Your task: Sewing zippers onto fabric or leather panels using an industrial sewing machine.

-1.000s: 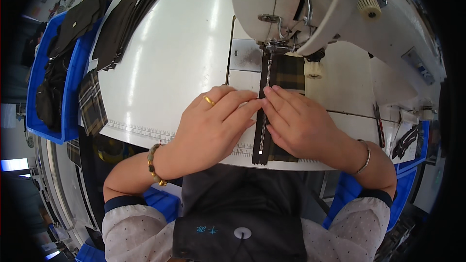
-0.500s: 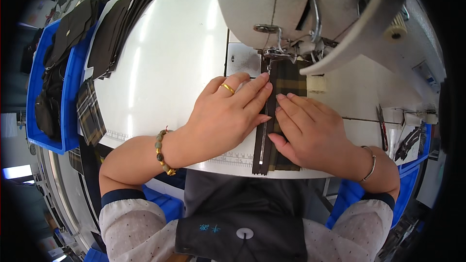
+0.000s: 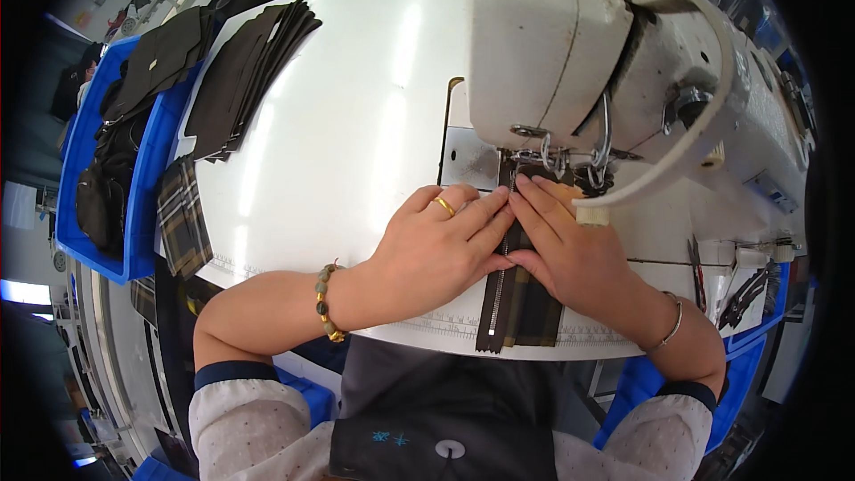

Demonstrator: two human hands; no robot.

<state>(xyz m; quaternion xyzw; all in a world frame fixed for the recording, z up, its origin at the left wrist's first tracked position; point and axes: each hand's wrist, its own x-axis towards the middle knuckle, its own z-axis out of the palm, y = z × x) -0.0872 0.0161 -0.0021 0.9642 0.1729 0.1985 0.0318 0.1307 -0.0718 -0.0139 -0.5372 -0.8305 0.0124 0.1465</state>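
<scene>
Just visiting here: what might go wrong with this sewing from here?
Both the left hand and right hand are close to the sewing machine, so a pinch or prick seems possible.

The zipper lies along the plaid fabric; if either slips, the seam could wander.

The zipper's metal teeth might also damage a needle.

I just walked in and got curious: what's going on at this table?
A person's left hand rests on a dark zipper, and their right hand lies over the plaid cloth beside it. Both pieces run up beneath the head of a sewing machine. On the person's left are stacked dark cloth pieces and a filled blue bin.
</scene>
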